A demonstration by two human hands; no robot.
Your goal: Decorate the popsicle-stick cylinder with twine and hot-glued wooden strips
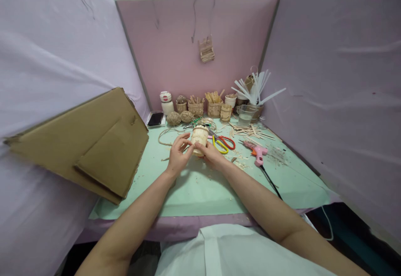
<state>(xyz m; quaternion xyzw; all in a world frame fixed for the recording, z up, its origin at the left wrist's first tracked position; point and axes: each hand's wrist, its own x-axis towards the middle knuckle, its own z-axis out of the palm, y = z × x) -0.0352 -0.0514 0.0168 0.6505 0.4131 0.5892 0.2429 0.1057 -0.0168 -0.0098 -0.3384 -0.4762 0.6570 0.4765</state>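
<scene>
A small pale wooden pot (199, 138), round and bound with a twine band near its top, is held just above the middle of the table. My right hand (212, 154) grips it from the right and below, with the thumb across its front. On the other side, my left hand (179, 154) is closed, with thumb and fingertips pressed to the pot's left edge. Any small thing between those fingertips is too small to make out. Scissors with red and yellow handles (224, 143) lie just beyond my right hand.
A pink glue gun (258, 152) with a black cord lies to the right. Wood strips (250, 130), twine balls (173, 119), stick-filled containers (214, 108) and a cup of glue sticks (256, 104) line the back. Cardboard (103, 142) leans at left beside a phone (156, 119).
</scene>
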